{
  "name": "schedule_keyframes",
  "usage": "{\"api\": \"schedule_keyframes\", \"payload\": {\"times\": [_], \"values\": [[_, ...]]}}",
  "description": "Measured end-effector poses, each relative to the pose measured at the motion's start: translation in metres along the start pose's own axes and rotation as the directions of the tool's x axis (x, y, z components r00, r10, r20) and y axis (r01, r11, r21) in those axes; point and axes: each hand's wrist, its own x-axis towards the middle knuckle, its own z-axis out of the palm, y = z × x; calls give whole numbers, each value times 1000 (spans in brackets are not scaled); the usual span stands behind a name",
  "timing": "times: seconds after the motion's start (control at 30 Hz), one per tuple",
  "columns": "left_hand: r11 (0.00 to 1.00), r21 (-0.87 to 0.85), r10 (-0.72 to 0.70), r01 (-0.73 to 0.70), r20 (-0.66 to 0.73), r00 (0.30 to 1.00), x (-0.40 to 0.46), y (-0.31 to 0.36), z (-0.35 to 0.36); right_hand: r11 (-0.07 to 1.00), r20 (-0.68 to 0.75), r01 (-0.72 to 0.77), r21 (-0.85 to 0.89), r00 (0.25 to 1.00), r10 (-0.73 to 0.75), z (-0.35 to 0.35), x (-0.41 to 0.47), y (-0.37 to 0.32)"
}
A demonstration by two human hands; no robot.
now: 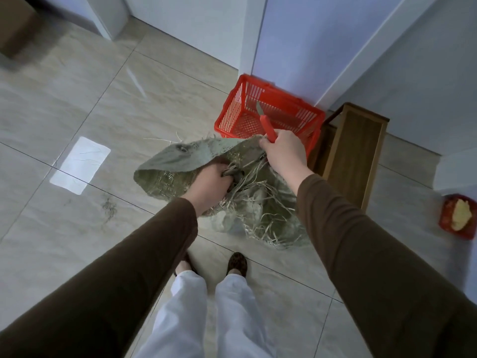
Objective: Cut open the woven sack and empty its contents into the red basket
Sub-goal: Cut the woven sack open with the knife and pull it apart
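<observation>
Head view: hands point(210, 183) grip frayed sack point(178, 161), right holding knife point(265, 125).

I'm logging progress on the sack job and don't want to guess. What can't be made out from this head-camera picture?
- What the woven sack holds: hidden by its fabric, frayed strands and the left hand.
- Left fingertips: buried in the sack's folds.
- The far side of the red basket: partly covered by the knife held in the right hand.
- The red tray at the right: yellow contents too blurred to name.
- The brown box, top left: cut off by the edge and blurred.
</observation>
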Motion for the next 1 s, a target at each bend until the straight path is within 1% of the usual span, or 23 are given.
{"api": "schedule_keyframes", "payload": {"times": [0.03,0.07,0.1,0.13,0.17,0.2,0.27,0.3,0.33,0.37,0.4,0.43,0.47,0.5,0.53,0.57,0.6,0.63,0.7,0.77,0.87,0.93,1.0], "values": [[983,-178,-42,50,46,998,-2,1,-2,1000,1,-11,21,1000,11,0,0,2],[937,-333,-78,108,104,992,-3,1,-4,998,-2,-26,51,1000,26,0,0,4],[891,-428,-89,152,165,982,-5,3,-6,997,-2,-38,74,999,39,-1,-1,5],[873,-459,-70,162,211,975,-5,2,-7,996,5,-44,80,999,44,-1,-2,6],[869,-470,-47,152,227,973,-4,3,-8,997,21,-47,69,999,46,-1,-3,8],[887,-448,-24,110,193,981,-2,2,-7,998,46,-53,46,998,51,-3,-4,9],[935,-354,14,9,63,998,3,-3,-7,998,88,-68,-2,994,68,-8,-9,10],[942,-336,18,-9,23,1000,4,-5,-6,998,72,-57,-27,996,58,-13,-12,10],[941,-339,15,-11,9,1000,6,-8,-6,998,7,-11,-66,1000,11,-18,-16,8],[931,-366,2,-1,4,1000,7,-11,-6,991,-91,73,-114,992,-83,-24,-23,5],[923,-384,-9,7,-3,1000,8,-14,-7,974,-166,182,-137,965,-204,-27,-31,0],[923,-385,-18,12,-11,1000,8,-15,-8,946,-173,302,-117,932,-319,-29,-39,-5],[927,-376,-16,9,-15,1000,9,-17,-9,910,-99,410,-70,904,-415,-28,-48,-11],[922,-386,-1,-4,-14,1000,8,-16,-9,874,18,485,-38,875,-485,-24,-56,-15],[913,-407,27,-29,-11,1000,8,-15,-9,847,140,528,-56,844,-517,-19,-62,-15],[897,-440,50,-48,-8,999,7,-14,-10,830,231,546,-119,828,-511,-13,-65,-12],[874,-484,58,-52,-3,998,7,-14,-10,819,278,538,-201,833,-479,-9,-65,-6],[843,-538,37,-29,5,999,6,-13,-11,816,296,510,-272,851,-434,-7,-63,1],[822,-566,-65,65,20,998,7,-15,-15,809,310,468,-355,876,-371,-5,-59,18],[815,-556,-169,163,40,985,10,-18,-17,780,326,461,-424,881,-343,-5,-57,29],[778,-590,-204,216,88,975,14,-20,-16,728,299,468,-501,883,-361,1,-56,32],[784,-576,-214,232,100,972,15,-19,-14,707,300,479,-519,877,-374,5,-55,26],[789,-569,-210,234,110,972,18,-19,-11,695,314,470,-544,882,-351,8,-53,19]]}}
